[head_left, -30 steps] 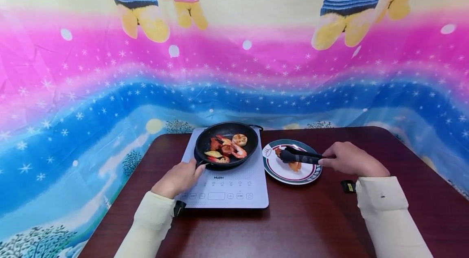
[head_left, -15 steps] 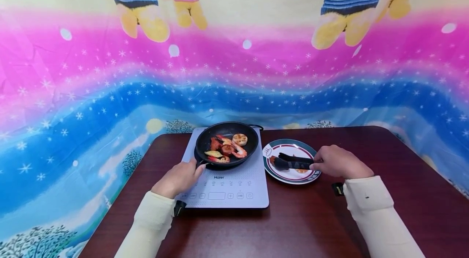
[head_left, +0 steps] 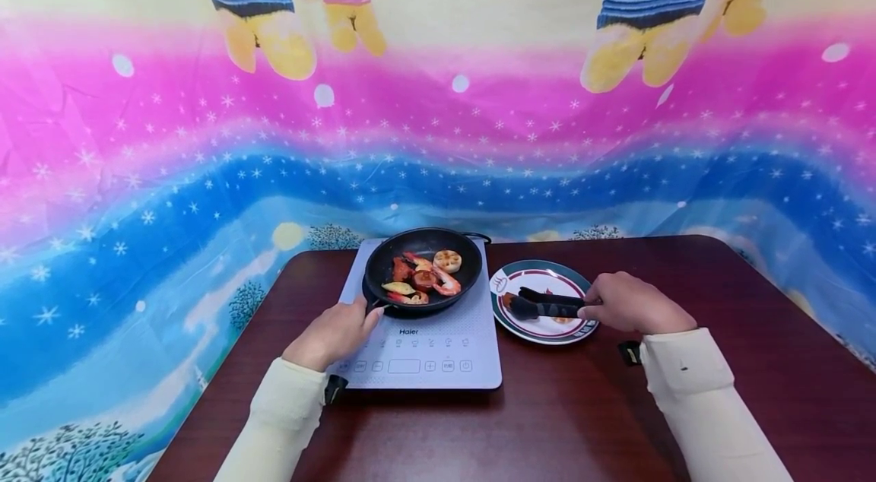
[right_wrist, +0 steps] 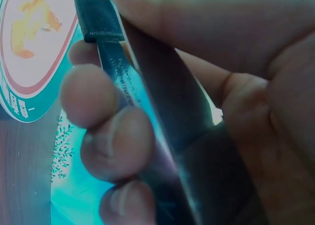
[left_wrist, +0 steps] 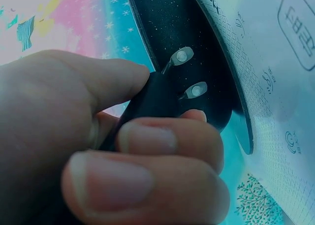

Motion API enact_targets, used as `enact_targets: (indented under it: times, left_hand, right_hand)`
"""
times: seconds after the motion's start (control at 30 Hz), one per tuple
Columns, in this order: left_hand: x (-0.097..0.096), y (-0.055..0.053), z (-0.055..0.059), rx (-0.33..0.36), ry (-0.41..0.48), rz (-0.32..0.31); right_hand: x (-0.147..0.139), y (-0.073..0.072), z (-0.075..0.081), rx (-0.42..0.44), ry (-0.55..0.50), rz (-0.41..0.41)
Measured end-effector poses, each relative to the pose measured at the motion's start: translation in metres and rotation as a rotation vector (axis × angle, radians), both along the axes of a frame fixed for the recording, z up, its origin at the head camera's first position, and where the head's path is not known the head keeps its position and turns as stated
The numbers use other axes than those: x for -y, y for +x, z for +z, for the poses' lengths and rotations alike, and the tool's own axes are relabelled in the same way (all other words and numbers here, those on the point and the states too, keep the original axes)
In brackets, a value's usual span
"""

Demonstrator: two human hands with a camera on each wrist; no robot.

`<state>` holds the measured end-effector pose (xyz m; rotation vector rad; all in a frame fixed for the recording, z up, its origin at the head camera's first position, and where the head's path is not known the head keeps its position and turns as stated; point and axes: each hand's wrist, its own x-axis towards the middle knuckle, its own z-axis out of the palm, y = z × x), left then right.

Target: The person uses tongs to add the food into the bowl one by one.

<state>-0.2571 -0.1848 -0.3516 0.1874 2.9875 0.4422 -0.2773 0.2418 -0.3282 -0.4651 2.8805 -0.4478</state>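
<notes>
My left hand (head_left: 331,334) grips the black handle (left_wrist: 153,94) of a frying pan (head_left: 419,244), thumb on one side and curled fingers on the other. In the pan lie a shrimp (head_left: 448,284), a browned round slice (head_left: 447,261) and several other food pieces. My right hand (head_left: 633,303) holds a pair of tongs (head_left: 557,309) with dark heads and metal arms. They reach low across a plate (head_left: 580,278) with a green rim. Close to the tongs' tips is a brown food piece (head_left: 507,299); whether they touch it cannot be told. The tongs partly cover an orange piece (head_left: 561,320).
The pan stands on a white induction cooker (head_left: 445,345), left of the plate. Both are on a dark red wooden table (head_left: 547,421). A printed curtain (head_left: 438,125) hangs behind the table's back edge. A black cable (head_left: 480,236) shows behind the pan.
My right hand has moved a little left, bringing the tongs' tips toward the plate's left side. Over the last half second it barely moved. My left hand and the pan have stayed put.
</notes>
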Motion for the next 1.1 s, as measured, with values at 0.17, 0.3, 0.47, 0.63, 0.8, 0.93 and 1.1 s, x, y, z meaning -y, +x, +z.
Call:
enact_targets:
  times: [0.17, 0.3, 0.47, 0.63, 0.8, 0.93, 1.1]
  left_hand:
    - [0.001, 0.0, 0.0, 0.0, 0.006, -0.002]
    - [0.0, 0.001, 0.001, -0.004, 0.014, -0.004]
    - [0.0, 0.001, 0.001, -0.008, 0.017, -0.008]
    - [0.0, 0.001, 0.001, -0.011, 0.015, -0.008]
    - [0.001, 0.0, -0.001, -0.013, 0.01, -0.008]
    - [0.001, -0.001, -0.001, -0.014, 0.008, -0.008]
    - [0.001, 0.0, -0.001, -0.019, 0.011, -0.006]
  right_hand:
    - [-0.002, -0.001, 0.002, -0.02, 0.009, 0.021]
    - [-0.006, -0.001, 0.004, -0.046, -0.001, 0.036]
    - [-0.009, 0.0, 0.01, -0.092, -0.015, 0.016]
    - [-0.007, 0.001, 0.014, -0.169, -0.032, -0.048]
    - [0.004, 0.003, 0.016, -0.232, -0.08, -0.086]
    - [0.019, 0.005, 0.016, -0.275, -0.115, -0.085]
    - [0.039, 0.008, 0.01, -0.281, -0.144, -0.073]
